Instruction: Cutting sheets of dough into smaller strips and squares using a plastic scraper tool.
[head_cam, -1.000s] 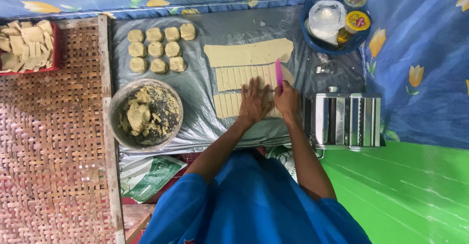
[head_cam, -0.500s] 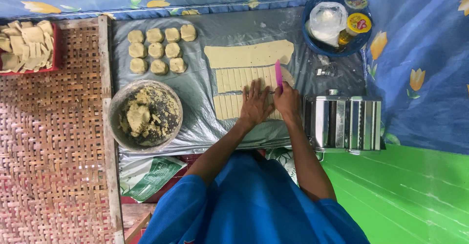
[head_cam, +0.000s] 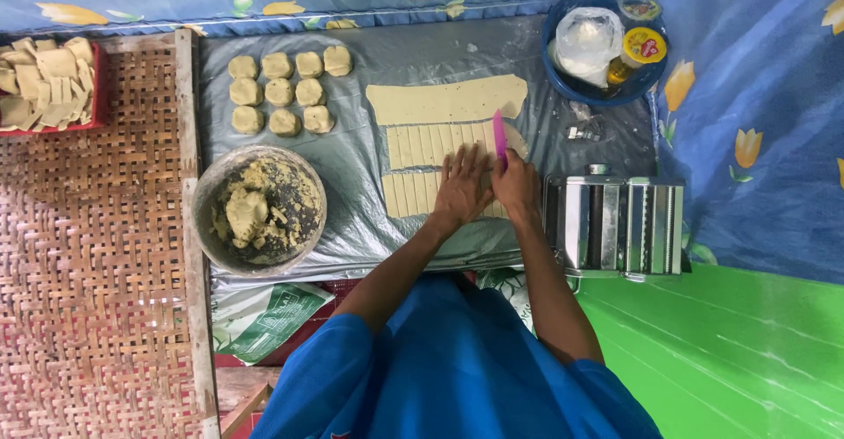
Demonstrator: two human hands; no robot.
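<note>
Three rolled sheets of pale dough lie on a grey plastic sheet [head_cam: 360, 202]. The far dough sheet [head_cam: 444, 101] is whole; the middle one [head_cam: 431, 143] and the near one [head_cam: 409, 193] are cut into narrow strips. My left hand [head_cam: 462, 188] presses flat on the near strips, fingers spread. My right hand [head_cam: 514, 184] holds a pink plastic cutter [head_cam: 499, 136], its blade standing on the right end of the middle sheet. Both forearms reach out from my blue shirt.
Several dough balls [head_cam: 281, 92] sit at the far left of the sheet. A metal bowl [head_cam: 259, 210] holds crumbly dough. A metal pasta roller [head_cam: 620, 224] stands right of my hands. A blue dish [head_cam: 602, 43] holds a bag and jars. A red tray [head_cam: 48, 83] of cut squares rests on woven matting.
Hardly anything has moved. Both hands stay on the dough strips with the pink cutter upright at the same spot.
</note>
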